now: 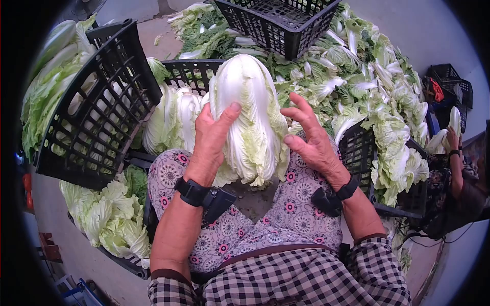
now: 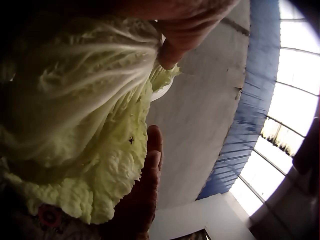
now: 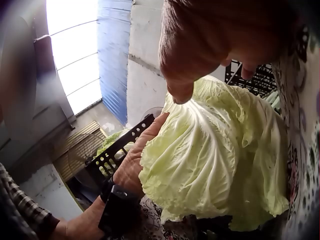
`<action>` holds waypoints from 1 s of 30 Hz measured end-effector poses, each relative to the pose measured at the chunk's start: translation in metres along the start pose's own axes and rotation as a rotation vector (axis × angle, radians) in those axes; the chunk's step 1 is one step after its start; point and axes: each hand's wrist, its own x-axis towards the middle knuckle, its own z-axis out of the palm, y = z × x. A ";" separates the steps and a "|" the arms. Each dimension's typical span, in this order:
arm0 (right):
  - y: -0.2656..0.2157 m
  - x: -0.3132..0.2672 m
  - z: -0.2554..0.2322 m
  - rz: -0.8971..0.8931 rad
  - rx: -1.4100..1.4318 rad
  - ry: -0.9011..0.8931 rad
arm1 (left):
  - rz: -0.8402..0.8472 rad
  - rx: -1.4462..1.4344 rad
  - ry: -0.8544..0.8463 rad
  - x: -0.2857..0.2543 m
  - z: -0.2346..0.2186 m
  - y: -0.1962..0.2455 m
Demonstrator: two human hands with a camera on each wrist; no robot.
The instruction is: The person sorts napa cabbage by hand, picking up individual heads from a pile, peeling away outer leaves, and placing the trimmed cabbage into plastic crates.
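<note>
A large napa cabbage (image 1: 250, 117) stands between the person's knees, its white base up and its frilly pale-green leaf tips down. The left hand (image 1: 212, 133) grips its left side, thumb across the front and the other fingers hidden behind. At the right side, the right hand (image 1: 312, 137) is spread, its fingertips right at the leaf edge. From the left wrist, ribbed outer leaves (image 2: 85, 100) fill much of the view. In the right wrist view the thumb of the right hand (image 3: 215, 45) overlaps the top of the leaves.
A tilted black crate (image 1: 99, 109) of cabbages stands at left, with a crate of leafy cabbages (image 1: 109, 219) below. Another black crate (image 1: 286, 25) rests on a big heap of loose leaves (image 1: 367, 76). At far right, another person's hand (image 1: 452, 138) is beside a cabbage.
</note>
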 end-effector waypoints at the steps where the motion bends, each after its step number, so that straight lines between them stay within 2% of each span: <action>1: 0.001 0.000 0.003 -0.064 -0.090 -0.089 | -0.004 0.009 0.005 -0.001 0.001 0.000; 3: 0.004 0.000 0.008 -0.193 -0.270 -0.265 | 0.005 0.008 -0.016 0.000 -0.003 -0.001; 4: 0.007 0.002 0.004 -0.243 -0.274 -0.281 | 0.010 0.007 -0.028 0.001 -0.004 -0.001; 6: 0.030 0.000 -0.013 -0.226 -0.120 -0.251 | 0.027 0.022 -0.004 0.001 -0.004 0.004; 8: 0.037 -0.002 -0.015 -0.142 0.013 -0.136 | 0.050 0.040 0.026 0.002 -0.008 0.005; 10: 0.006 0.000 0.002 -0.076 -0.049 0.034 | 0.077 0.059 0.043 0.005 -0.010 0.003; 13: 0.010 0.001 0.022 -0.183 -0.264 0.017 | 0.079 -0.008 0.063 0.003 -0.004 0.003; 15: 0.015 0.004 0.003 -0.283 -0.163 -0.271 | 0.075 0.003 0.058 0.002 -0.005 0.003; 16: 0.021 0.003 0.000 -0.243 -0.079 -0.220 | 0.075 0.008 0.059 0.002 -0.006 0.004; 19: 0.013 0.000 0.005 0.106 0.143 0.066 | 0.075 0.055 0.062 0.003 -0.009 0.003; 20: 0.005 0.000 0.010 0.142 0.155 0.080 | 0.075 0.045 0.074 0.004 -0.009 0.002; 23: -0.009 0.001 0.004 0.174 -0.075 -0.468 | 0.071 0.024 0.072 0.005 -0.006 0.000; 24: 0.001 0.000 0.005 -0.018 -0.148 -0.418 | 0.071 0.022 0.058 0.004 -0.005 0.001; 27: 0.011 -0.004 0.001 0.259 0.068 -0.169 | 0.076 0.030 0.056 0.004 -0.007 0.000; 28: 0.011 -0.003 0.007 0.234 0.223 -0.061 | 0.077 0.038 0.062 0.005 -0.008 -0.001; 30: 0.001 0.001 0.010 0.147 0.075 -0.253 | 0.072 0.031 0.053 0.005 -0.009 -0.002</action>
